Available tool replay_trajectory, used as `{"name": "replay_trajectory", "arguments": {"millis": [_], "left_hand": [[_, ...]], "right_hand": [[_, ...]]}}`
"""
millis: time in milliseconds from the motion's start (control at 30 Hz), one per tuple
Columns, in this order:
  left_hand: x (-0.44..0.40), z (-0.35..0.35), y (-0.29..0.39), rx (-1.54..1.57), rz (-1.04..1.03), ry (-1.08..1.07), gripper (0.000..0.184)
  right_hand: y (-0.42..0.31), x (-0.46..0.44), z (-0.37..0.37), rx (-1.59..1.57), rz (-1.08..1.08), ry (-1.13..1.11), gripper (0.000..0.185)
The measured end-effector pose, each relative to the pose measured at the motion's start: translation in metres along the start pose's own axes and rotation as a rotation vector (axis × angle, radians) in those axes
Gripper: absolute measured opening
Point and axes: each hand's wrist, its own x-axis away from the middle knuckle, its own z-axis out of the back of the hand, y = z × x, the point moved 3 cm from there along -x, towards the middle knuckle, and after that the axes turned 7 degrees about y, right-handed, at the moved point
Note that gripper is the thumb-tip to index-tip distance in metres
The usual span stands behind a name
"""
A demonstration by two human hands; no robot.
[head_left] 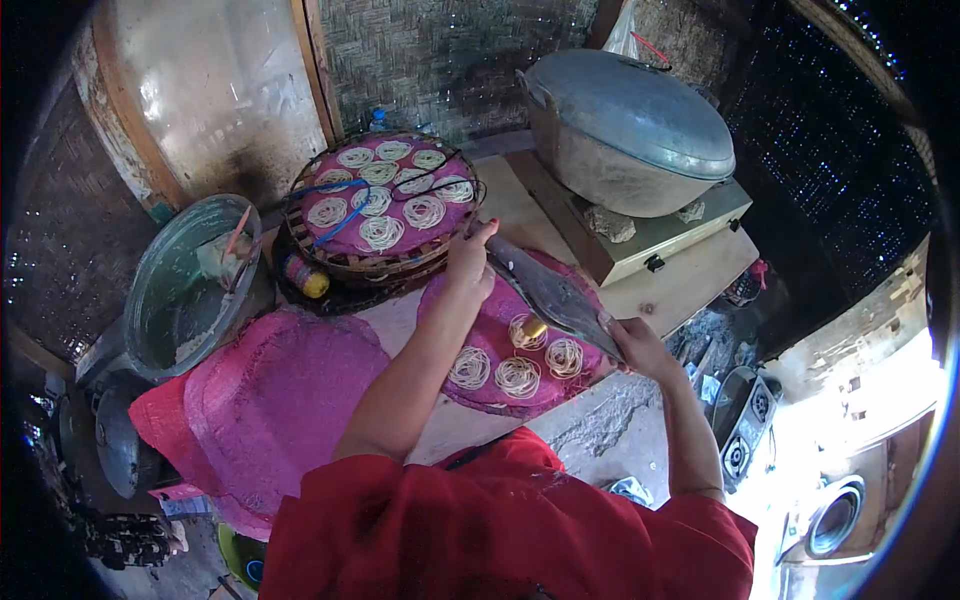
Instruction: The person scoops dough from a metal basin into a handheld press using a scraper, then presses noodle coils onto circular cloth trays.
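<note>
My left hand [469, 262] and my right hand [643, 347] are closed around opposite ends of a long dark wooden hand press [555, 292]. A small brass cylinder [535, 328] shows under its middle. Below the press lies a round pink cloth [455, 325] carrying several coiled noodle nests [517, 377]. The cylinder appears over the rearmost nest; I cannot tell whether it touches it. Beyond my left hand, a round bamboo rack [405, 262] bears another pink cloth covered with noodle nests [380, 232]. A blue cord and a dark cord lie across that cloth.
A large lidded metal pot [625, 130] sits on a stove [690, 225] at the back right. At left stand a green basin [150, 300] with utensils in it and a stack of pink cloths [280, 400]. A ball of colourful twine [308, 278] lies beside the rack.
</note>
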Motion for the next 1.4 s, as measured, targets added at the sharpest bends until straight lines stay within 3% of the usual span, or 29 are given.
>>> {"name": "replay_trajectory", "arguments": {"millis": [200,267,400,433,467,667,933,1067,1233,1333,1367,1400], "left_hand": [[-0.011,-0.006,-0.027,0.137,-0.146,-0.077,0.014],[-0.027,0.005,-0.032,0.101,-0.128,-0.102,0.013],[-0.022,0.015,-0.015,0.008,-0.173,-0.124,0.011],[-0.020,0.015,-0.008,-0.018,-0.205,-0.098,0.013],[-0.017,0.014,-0.002,-0.022,-0.209,-0.096,0.013],[0.044,-0.014,0.059,0.030,-0.182,-0.097,0.017],[0.019,0.053,0.030,0.071,-0.290,0.057,0.014],[0.007,0.062,0.023,0.163,-0.255,0.127,0.009],[0.031,0.045,0.056,0.159,-0.398,0.097,0.024],[0.039,0.042,0.054,0.187,-0.389,0.163,0.020],[0.041,0.042,0.052,0.186,-0.392,0.164,0.020],[0.039,0.043,0.046,0.209,-0.353,0.136,0.020]], "right_hand": [[0.018,-0.013,0.005,0.048,-0.014,0.048,0.065],[0.039,-0.033,-0.009,0.023,0.095,0.127,0.065],[0.030,-0.034,-0.035,-0.038,0.086,0.091,0.060],[0.034,-0.040,-0.040,0.018,0.221,0.144,0.058],[0.036,-0.042,-0.040,0.014,0.224,0.141,0.058],[-0.011,-0.032,-0.039,-0.200,0.206,-0.071,0.054],[-0.010,-0.066,-0.060,0.233,0.092,-0.161,0.075],[-0.024,-0.068,-0.060,0.220,0.226,-0.108,0.076],[-0.059,-0.050,-0.058,0.210,0.155,-0.099,0.066],[-0.045,-0.055,-0.057,0.163,0.059,-0.135,0.058],[-0.042,-0.053,-0.054,0.162,0.061,-0.137,0.058],[-0.057,-0.041,-0.047,0.056,0.236,-0.093,0.056]]}}
